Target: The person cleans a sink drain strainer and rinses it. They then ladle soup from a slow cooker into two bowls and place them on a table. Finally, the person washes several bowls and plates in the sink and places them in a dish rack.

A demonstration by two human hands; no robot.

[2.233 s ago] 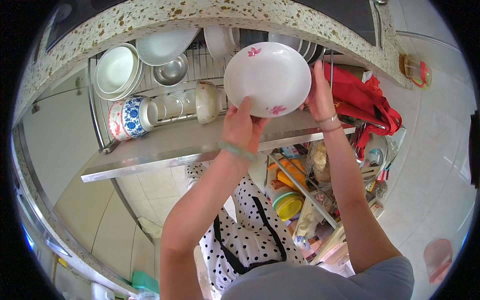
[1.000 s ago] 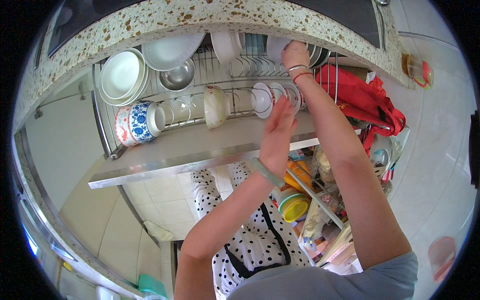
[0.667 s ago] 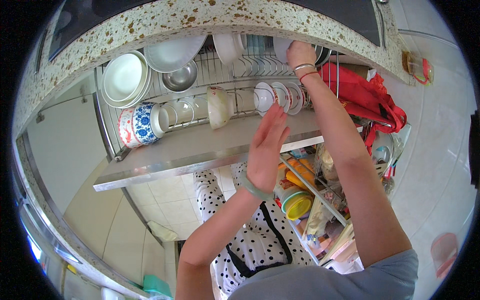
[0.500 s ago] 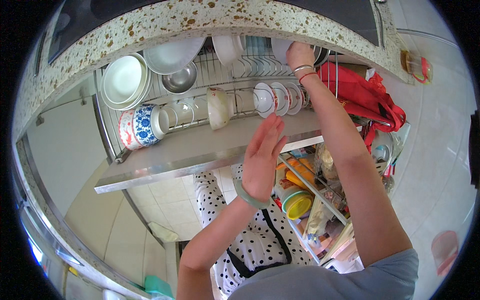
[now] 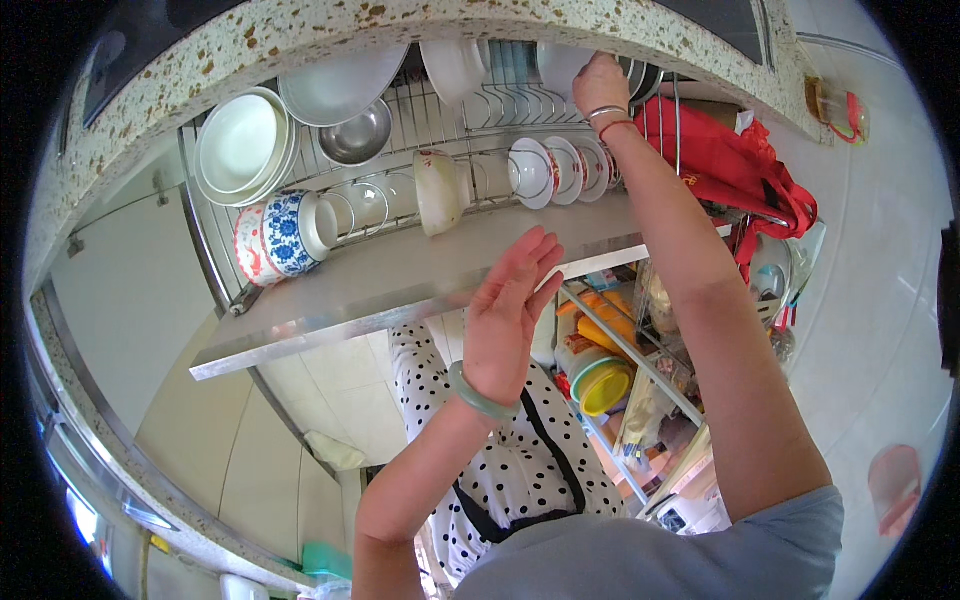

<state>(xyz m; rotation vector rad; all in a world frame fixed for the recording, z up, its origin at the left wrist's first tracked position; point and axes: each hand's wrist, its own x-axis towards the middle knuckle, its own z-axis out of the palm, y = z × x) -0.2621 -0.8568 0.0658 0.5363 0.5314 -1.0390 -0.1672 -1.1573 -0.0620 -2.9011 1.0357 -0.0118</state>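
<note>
My right hand [image 5: 602,84] reaches to the back right of a pulled-out wire dish drawer. Its fingers are closed at the edge of a white plate [image 5: 560,68] standing upright in the rack, though the fingertips are partly hidden. More plates [image 5: 645,80] stand just right of that hand. My left hand [image 5: 508,310] is open and holds nothing, fingers stretched upward, in front of the drawer's steel front [image 5: 400,310]. Beyond it, small white dishes with red marks [image 5: 535,173] stand in a row, and a pale bowl [image 5: 437,193] rests on its side to their left.
Stacked white bowls [image 5: 238,145], a metal bowl [image 5: 357,133] and a blue-patterned bowl [image 5: 287,235] occupy the drawer's left. The speckled countertop [image 5: 330,50] overhangs its back. A red bag [image 5: 735,165] lies at the right, above an open drawer with a yellow-lidded tub [image 5: 604,388].
My left hand has drawn slightly back toward me and left, away from the small dishes. My right hand stays at the same plate. The whole view has shifted a little.
</note>
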